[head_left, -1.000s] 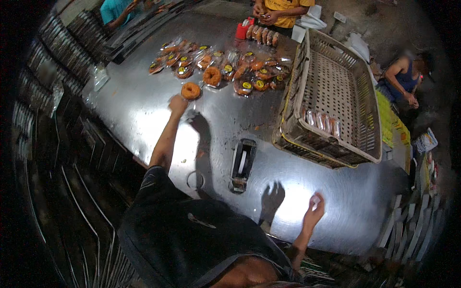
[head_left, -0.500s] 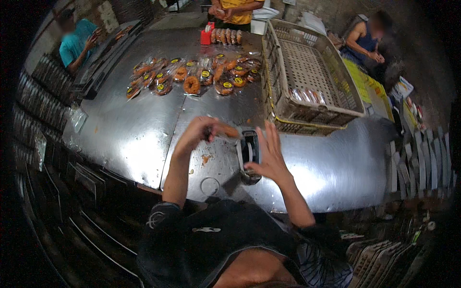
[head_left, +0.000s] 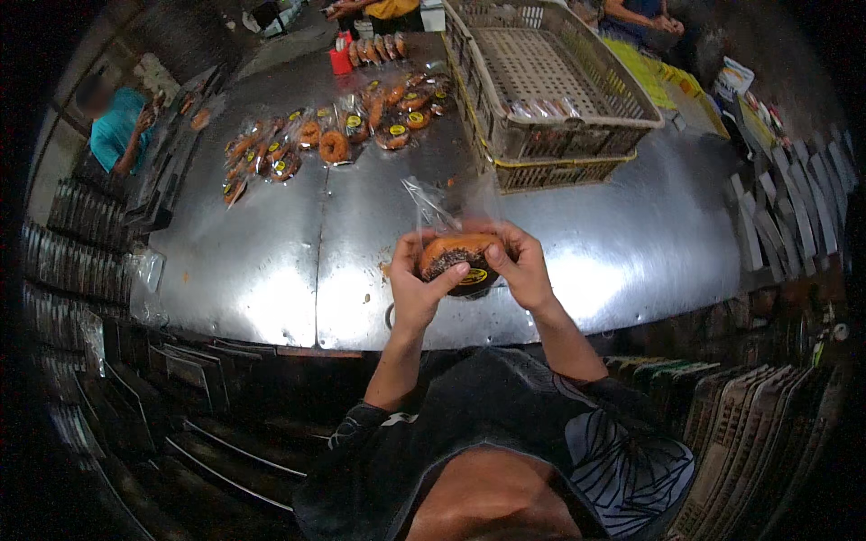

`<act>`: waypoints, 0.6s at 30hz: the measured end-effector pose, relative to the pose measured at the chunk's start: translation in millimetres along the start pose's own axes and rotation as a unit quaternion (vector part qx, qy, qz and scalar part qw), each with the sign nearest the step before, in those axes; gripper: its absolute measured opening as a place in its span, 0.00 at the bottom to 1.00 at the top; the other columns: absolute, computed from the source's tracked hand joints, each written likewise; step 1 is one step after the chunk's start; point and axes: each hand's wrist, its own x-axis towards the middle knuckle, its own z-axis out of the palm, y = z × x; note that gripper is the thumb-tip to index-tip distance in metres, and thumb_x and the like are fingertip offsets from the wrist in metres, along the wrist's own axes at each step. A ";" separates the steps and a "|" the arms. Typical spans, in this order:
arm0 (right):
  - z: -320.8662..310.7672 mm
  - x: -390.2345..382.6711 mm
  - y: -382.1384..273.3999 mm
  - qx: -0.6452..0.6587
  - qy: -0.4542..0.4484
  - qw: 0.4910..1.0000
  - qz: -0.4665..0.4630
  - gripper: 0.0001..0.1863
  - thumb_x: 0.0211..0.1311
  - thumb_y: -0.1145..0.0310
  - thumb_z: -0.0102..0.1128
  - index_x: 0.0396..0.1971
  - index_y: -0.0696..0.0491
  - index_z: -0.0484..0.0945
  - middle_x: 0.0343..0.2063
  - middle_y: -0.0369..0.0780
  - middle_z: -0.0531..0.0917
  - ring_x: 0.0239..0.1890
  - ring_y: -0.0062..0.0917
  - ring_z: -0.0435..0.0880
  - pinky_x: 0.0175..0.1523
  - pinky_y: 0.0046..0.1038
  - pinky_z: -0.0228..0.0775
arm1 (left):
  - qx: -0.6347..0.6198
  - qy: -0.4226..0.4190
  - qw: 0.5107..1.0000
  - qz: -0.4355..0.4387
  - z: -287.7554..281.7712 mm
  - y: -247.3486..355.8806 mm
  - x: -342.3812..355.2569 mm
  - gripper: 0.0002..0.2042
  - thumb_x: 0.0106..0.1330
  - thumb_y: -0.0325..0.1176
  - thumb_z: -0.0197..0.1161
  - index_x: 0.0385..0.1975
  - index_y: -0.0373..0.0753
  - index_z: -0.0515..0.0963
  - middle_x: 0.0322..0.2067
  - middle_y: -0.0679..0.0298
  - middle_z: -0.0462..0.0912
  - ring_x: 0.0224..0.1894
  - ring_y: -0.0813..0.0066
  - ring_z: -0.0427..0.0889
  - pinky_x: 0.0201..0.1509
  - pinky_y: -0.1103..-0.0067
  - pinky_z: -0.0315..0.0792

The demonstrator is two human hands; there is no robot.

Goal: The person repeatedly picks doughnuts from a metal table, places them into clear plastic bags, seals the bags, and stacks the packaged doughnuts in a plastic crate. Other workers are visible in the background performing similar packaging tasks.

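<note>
Brown pastry [head_left: 463, 252] (bagged) is clasped by left hand [head_left: 416, 291] and right hand [head_left: 529, 273].

The held doughnut [head_left: 456, 245] is orange-brown — its label [head_left: 472, 277] yellow

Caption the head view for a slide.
Left hand and right hand hold a doughnut pack above a metal table; more doughnuts lie beyond.

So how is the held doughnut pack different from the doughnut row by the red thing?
The doughnut pack is between the left hand and right hand; the doughnut row stands on the table. The pack shows a yellow label; I see none on the row. Both look brownish-orange.
</note>
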 end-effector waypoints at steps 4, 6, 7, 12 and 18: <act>-4.3 -10.4 -3.0 0.030 -0.011 0.999 -0.003 0.21 0.56 0.63 0.54 0.46 0.59 0.68 0.39 0.39 0.77 0.42 0.19 0.73 0.49 0.21 0.64 | -0.088 0.019 0.996 -0.007 6.4 -1.0 -4.3 0.18 0.49 0.30 0.66 0.38 0.31 0.69 0.34 0.61 0.75 0.34 0.78 0.74 0.43 0.82 0.67; -5.7 -15.7 0.5 0.030 -0.006 0.999 -0.015 0.21 0.56 0.64 0.54 0.48 0.59 0.66 0.39 0.39 0.77 0.41 0.19 0.73 0.48 0.21 0.64 | -0.019 0.020 0.999 -0.047 7.4 -5.7 -7.2 0.14 0.50 0.30 0.64 0.35 0.32 0.71 0.33 0.61 0.75 0.35 0.79 0.73 0.42 0.83 0.67; -6.6 -17.4 3.1 0.035 -0.004 0.999 -0.020 0.21 0.56 0.64 0.54 0.46 0.62 0.67 0.39 0.42 0.76 0.43 0.25 0.75 0.49 0.25 0.67 | 0.023 0.044 0.998 -0.031 8.2 -9.1 -10.1 0.10 0.51 0.30 0.64 0.30 0.33 0.74 0.33 0.62 0.75 0.35 0.81 0.72 0.40 0.85 0.66; -6.9 -19.7 15.3 -0.023 0.116 0.991 -0.057 0.13 0.60 0.68 0.47 0.41 0.60 0.72 0.31 0.40 0.79 0.36 0.19 0.74 0.42 0.21 0.65 | 0.031 -0.041 0.998 0.044 12.4 -21.7 -13.0 0.11 0.49 0.31 0.65 0.29 0.34 0.74 0.34 0.65 0.72 0.37 0.78 0.70 0.42 0.82 0.64; -15.1 -14.7 17.1 0.150 0.044 0.978 0.136 0.17 0.59 0.59 0.46 0.31 0.59 0.74 0.28 0.36 0.78 0.30 0.20 0.75 0.41 0.21 0.64 | 0.074 -0.070 0.994 0.029 8.5 -19.7 -10.2 0.09 0.47 0.28 0.65 0.28 0.34 0.76 0.30 0.63 0.73 0.36 0.76 0.72 0.43 0.81 0.64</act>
